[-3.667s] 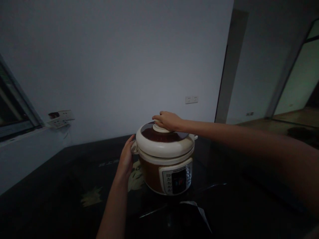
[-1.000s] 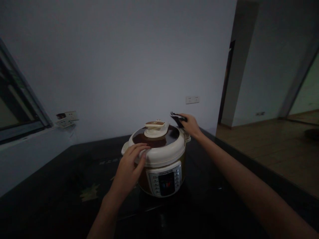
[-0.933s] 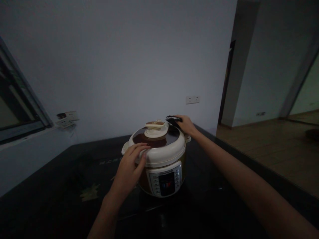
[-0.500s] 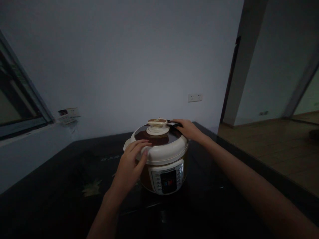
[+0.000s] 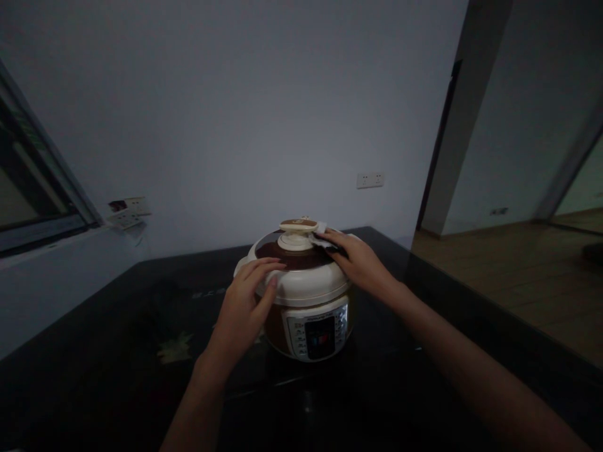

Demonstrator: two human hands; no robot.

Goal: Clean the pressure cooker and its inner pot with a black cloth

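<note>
A white and brown electric pressure cooker stands upright on a dark glossy table, its control panel facing me. Its lid is on, with a cream and brown handle on top. My left hand rests on the lid's left front rim, fingers stretched out and holding nothing. My right hand presses a small white and dark cloth onto the lid's right side, beside the handle's base. Part of the cloth is hidden under my fingers.
The black table reaches back to a pale wall. A wall socket is behind the cooker, and loose socket plates hang near the window at left. Wooden floor lies to the right.
My right hand has moved slightly toward me over the lid with the cloth, whose white part now shows beside the handle. My left hand stays at the lid's rim.
</note>
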